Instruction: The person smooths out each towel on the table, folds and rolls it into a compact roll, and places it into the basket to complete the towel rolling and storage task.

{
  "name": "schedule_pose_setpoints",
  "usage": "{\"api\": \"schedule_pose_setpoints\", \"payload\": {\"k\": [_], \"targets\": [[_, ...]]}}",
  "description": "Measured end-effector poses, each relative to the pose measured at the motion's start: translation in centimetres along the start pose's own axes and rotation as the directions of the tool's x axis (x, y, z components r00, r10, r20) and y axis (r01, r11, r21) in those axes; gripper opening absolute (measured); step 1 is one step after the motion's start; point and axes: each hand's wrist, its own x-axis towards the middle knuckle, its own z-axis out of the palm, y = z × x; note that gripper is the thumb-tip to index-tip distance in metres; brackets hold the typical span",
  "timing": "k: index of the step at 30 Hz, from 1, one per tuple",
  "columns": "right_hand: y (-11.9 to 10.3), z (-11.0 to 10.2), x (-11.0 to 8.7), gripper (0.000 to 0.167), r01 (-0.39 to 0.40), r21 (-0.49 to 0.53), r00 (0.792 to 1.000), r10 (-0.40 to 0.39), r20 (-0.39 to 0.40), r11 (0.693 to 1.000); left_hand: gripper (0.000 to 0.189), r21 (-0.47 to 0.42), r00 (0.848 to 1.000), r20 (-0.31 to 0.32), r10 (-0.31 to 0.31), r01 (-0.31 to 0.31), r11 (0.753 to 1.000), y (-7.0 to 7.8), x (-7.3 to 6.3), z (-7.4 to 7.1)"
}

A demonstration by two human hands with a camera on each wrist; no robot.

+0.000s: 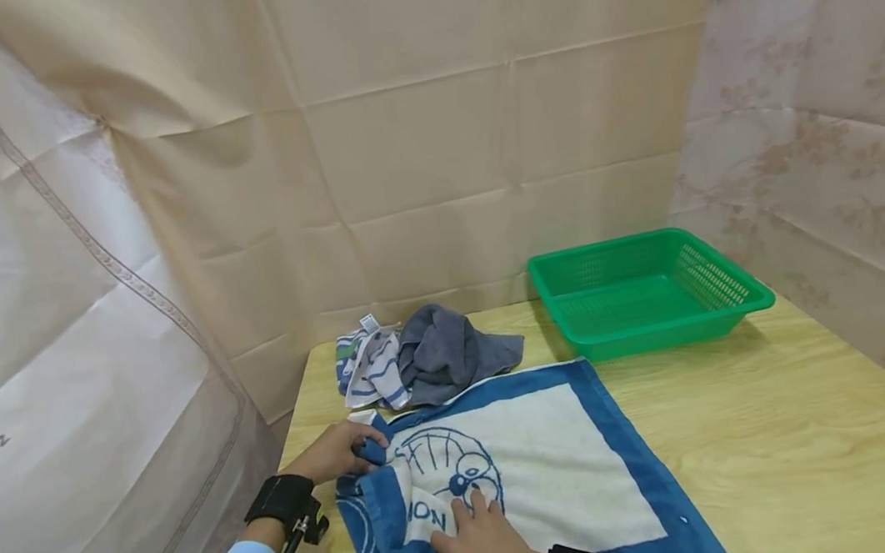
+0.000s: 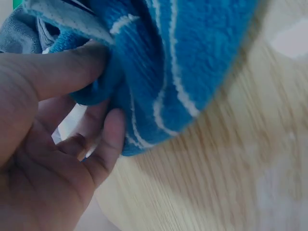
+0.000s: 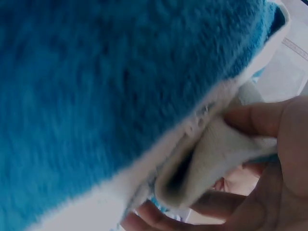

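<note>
Beige curtains (image 1: 406, 145) are hung behind the table (image 1: 817, 407), whose left edge is met just beyond the left hand; at right, a stretch of wood grain is left between the towel and the wall hanging. Across the front, a blue-and-white towel (image 1: 572, 462) is spread, its near part cut off by the bottom of the head view and its left end folded over. Just beyond its far right corner, a green basket (image 1: 686, 340) is set. Near its far left edge, a gray cloth (image 1: 446, 351) and a striped cloth (image 1: 376, 376) are bunched together.

From the lower left, the left hand (image 1: 337, 453) is stretched forward to the towel's left edge; the right hand (image 1: 492, 541) is laid low over the folded part, near the printed face. By the left fingers (image 2: 114, 132) and thumb, the blue border is pinched; by the right fingers and thumb, a pale fold is held, with little gap between them.
</note>
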Motion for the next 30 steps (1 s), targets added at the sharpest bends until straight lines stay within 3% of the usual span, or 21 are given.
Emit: {"api": "schedule_pose_setpoints", "payload": {"k": [5, 8, 9, 12, 13, 15, 16, 18, 19, 21, 23, 24, 25, 26, 27, 28, 30], "targets": [[1.0, -1.4, -0.8, 0.045, 0.111, -0.042, 0.99, -0.114, -0.086, 0.993, 0.03, 0.001, 0.997, -0.019, 0.079, -0.079, 0.997, 0.2, 0.8, 0.1], [1.4, -2.0, -1.2, 0.043, 0.261, -0.056, 0.95, -0.267, -0.162, 0.964, 0.024, 0.035, 0.987, -0.014, 0.159, -0.159, 0.987, 0.0, 1.0, 0.2], [1.5, -2.1, -1.3, 0.041, 0.327, -0.058, 0.925, -0.332, -0.185, 0.943, 0.023, 0.037, 0.984, -0.012, 0.176, -0.175, 0.984, -0.1, 0.9, 0.2], [1.2, -2.4, -1.3, 0.036, 0.497, -0.032, 0.84, -0.491, -0.233, 0.867, 0.021, 0.001, 0.987, -0.035, 0.158, -0.158, 0.987, 0.1, 0.4, 0.0], [1.0, -2.5, -1.4, 0.037, 0.526, 0.006, 0.826, -0.508, -0.245, 0.851, 0.021, -0.035, 0.988, -0.052, 0.147, -0.149, 0.988, 0.3, 0.3, -0.2], [0.7, -2.9, -1.6, 0.04, 0.539, 0.083, 0.818, -0.497, -0.291, 0.838, 0.023, -0.145, 0.99, -0.104, 0.099, -0.113, 0.983, 1.0, 0.1, -0.6], [0.7, -3.1, -1.8, 0.04, 0.524, 0.138, 0.827, -0.463, -0.318, 0.841, 0.024, -0.209, 0.988, -0.139, 0.072, -0.1, 0.973, 1.4, 0.2, -0.8], [1.2, -3.8, -2.4, 0.039, 0.475, 0.264, 0.847, -0.354, -0.397, 0.839, 0.026, -0.373, 0.979, -0.202, 0.038, -0.113, 0.921, 2.3, 0.6, -1.3], [1.5, -4.3, -2.8, 0.039, 0.447, 0.34, 0.855, -0.284, -0.434, 0.827, 0.029, -0.462, 0.974, -0.223, 0.036, -0.139, 0.876, 2.8, 0.8, -1.6], [2.6, -5.3, -3.7, 0.034, 0.396, 0.437, 0.851, -0.144, -0.505, 0.808, 0.036, -0.63, 0.968, -0.245, 0.058, -0.204, 0.749, 3.9, 1.2, -2.1], [4.0, -6.3, -4.9, 0.031, 0.346, 0.506, 0.835, -0.013, -0.551, 0.79, 0.042, -0.758, 0.962, -0.241, 0.125, -0.267, 0.595, 4.9, 1.7, -2.4], [4.7, -6.7, -5.6, 0.029, 0.313, 0.526, 0.83, 0.041, -0.556, 0.791, 0.044, -0.791, 0.958, -0.234, 0.167, -0.287, 0.54, 5.5, 1.9, -2.4], [5.6, -7.0, -6.4, 0.027, 0.28, 0.535, 0.824, 0.086, -0.56, 0.797, 0.045, -0.806, 0.953, -0.228, 0.198, -0.299, 0.511, 5.9, 2.1, -2.2], [6.5, -7.2, -7.1, 0.025, 0.242, 0.538, 0.825, 0.121, -0.553, 0.807, 0.048, -0.802, 0.949, -0.222, 0.222, -0.308, 0.511, 6.4, 2.4, -2.0], [7.4, -7.4, -7.9, 0.024, 0.201, 0.548, 0.832, 0.154, -0.533, 0.812, 0.05, -0.78, 0.948, -0.216, 0.234, -0.312, 0.542, 6.8, 2.7, -1.6], [8.4, -7.3, -8.6, 0.023, 0.166, 0.556, 0.841, 0.178, -0.511, 0.814, 0.05, -0.743, 0.948, -0.207, 0.243, -0.313, 0.592, 7.2, 3.1, -1.1], [10.4, -6.9, -9.8, 0.021, 0.093, 0.552, 0.866, 0.207, -0.456, 0.828, 0.05, -0.615, 0.957, -0.167, 0.236, -0.288, 0.734, 7.8, 3.9, 0.3]]}}
